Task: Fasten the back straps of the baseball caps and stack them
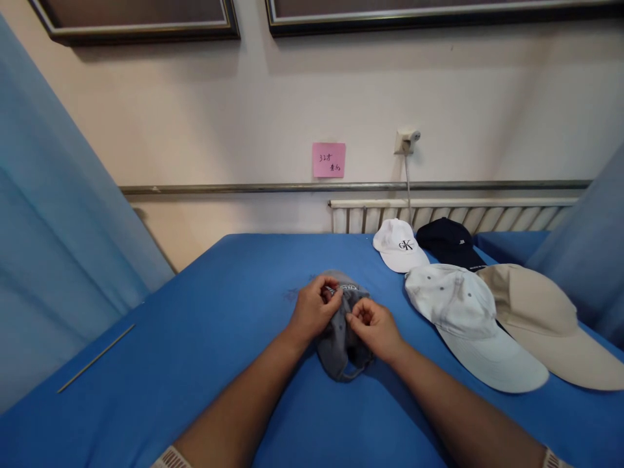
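A dark grey cap [336, 354] rests on the blue cloth [219, 312] in front of me, its back strap toward me and its brim pointing away. White lettering shows on its far side, partly covered by my fingers. My left hand [314, 309] pinches the fabric at the top of the crown from the left. From the right, my right hand [375, 328] pinches the same crown close by, thumb against the fingertips. The cloth between both hands looks bunched up into a fold.
To the right lie a white cap [400, 244], a navy cap [444, 239], a pale grey cap [458, 302] and a beige cap [536, 305]. A thin stick [96, 358] lies at the left. Behind are a radiator [439, 211], a rail [244, 189] and a pink note [328, 160].
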